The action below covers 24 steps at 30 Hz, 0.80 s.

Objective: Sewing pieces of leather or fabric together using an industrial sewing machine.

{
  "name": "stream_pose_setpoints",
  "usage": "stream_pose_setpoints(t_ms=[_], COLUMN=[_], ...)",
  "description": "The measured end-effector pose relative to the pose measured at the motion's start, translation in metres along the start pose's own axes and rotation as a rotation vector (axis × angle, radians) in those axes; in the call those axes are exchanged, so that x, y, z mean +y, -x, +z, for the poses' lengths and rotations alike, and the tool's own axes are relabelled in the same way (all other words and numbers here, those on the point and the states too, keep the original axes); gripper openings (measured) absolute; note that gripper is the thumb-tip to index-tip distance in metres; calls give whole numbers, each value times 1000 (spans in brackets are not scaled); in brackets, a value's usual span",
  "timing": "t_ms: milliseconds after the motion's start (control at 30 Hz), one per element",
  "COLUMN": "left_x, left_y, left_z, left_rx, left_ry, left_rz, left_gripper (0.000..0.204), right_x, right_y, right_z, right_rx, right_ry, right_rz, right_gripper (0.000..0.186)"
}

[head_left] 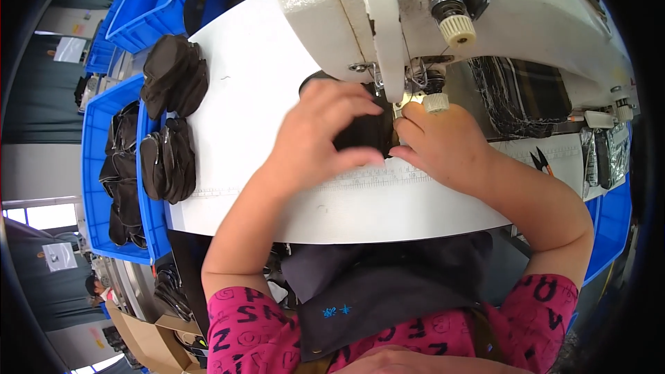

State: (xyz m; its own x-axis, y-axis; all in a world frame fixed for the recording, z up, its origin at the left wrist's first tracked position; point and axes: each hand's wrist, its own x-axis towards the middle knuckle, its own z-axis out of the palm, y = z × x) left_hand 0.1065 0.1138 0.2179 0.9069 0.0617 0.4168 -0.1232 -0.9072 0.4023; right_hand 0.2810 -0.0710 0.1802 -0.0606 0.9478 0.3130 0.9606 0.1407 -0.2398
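Note:
A white sewing machine (332, 21) stands over the white, ruler-marked table (242, 97). Under its needle area lies a black fabric piece (360, 131), partly covered by both hands. My left hand (322, 135), slightly blurred, is over the piece's left part, fingers bent and apart from the outstretched thumb. My right hand (443, 145) is just below the presser foot at the piece's right edge, fingers curled in on it; the fingertips are partly hidden.
Black pouches (173, 76) sit at the table's left beside blue bins (90, 145). Right of the needle are stacked dark pieces (519, 97), scissors (544, 161) and packets (606, 156). A co-worker (104, 291) and a cardboard box (149, 339) show at lower left.

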Motion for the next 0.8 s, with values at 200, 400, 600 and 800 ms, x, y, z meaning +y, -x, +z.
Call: stream_pose_setpoints(t_ms=[200, 400, 600, 800], left_x=[13, 13, 19, 20], left_y=[5, 6, 8, 9], left_z=[8, 14, 18, 21], left_rx=[-235, -188, -211, -192], left_ry=[-113, -139, -174, -198], left_rz=[-84, -84, -90, -99], left_gripper=[54, 48, 46, 46], right_x=[6, 7, 5, 2], right_y=[4, 5, 5, 6], right_z=[-3, -4, -6, -4], right_rx=[-19, -26, -39, -7], right_ry=[-41, -23, -2, -26], right_rz=[-54, -125, -158, -134], right_gripper=[25, 29, 25, 25])
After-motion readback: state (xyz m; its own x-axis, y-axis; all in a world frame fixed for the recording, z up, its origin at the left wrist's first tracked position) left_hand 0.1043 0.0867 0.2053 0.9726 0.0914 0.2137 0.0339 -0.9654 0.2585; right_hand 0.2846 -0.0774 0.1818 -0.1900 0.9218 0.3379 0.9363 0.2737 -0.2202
